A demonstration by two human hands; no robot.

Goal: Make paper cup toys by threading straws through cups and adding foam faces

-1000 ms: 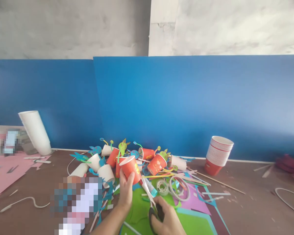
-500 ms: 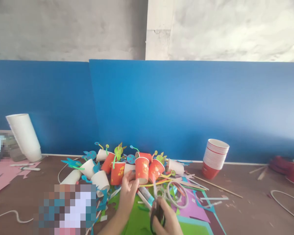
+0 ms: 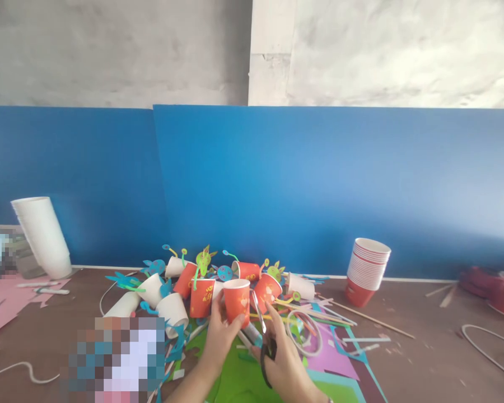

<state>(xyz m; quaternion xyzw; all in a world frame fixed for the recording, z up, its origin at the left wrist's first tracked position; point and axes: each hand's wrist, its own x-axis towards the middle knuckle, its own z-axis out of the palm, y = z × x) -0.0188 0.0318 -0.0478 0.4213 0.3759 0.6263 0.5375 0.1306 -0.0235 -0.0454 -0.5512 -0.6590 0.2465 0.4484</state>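
Observation:
A red paper cup (image 3: 237, 299) with a pale pattern stands upright in the grip of my left hand (image 3: 223, 338), thumb at its front and fingers round its left side. My right hand (image 3: 282, 358) holds a pair of scissors (image 3: 258, 313) by the black handles. Their metal blades point up and lie close by the cup's right side; whether they touch it I cannot tell. Just behind is another red cup (image 3: 267, 292), tilted. Below the hands lie green paper (image 3: 235, 378) and a glue-stick-like tube (image 3: 252, 334), partly hidden.
Decorated paper cups (image 3: 172, 310) crowd the middle of the table. A stack of red-and-white cups (image 3: 367, 271) stands right, a tall white stack (image 3: 42, 238) left. Tape rolls (image 3: 315, 341), thin sticks (image 3: 373, 318) and purple paper (image 3: 340, 358) lie right of my hands. A blue panel (image 3: 298, 184) rises behind.
The cup in my left hand has come lower and slightly left, and its rim now tips towards me. My right hand has shifted the scissors up beside the cup, and their blades now show clearly.

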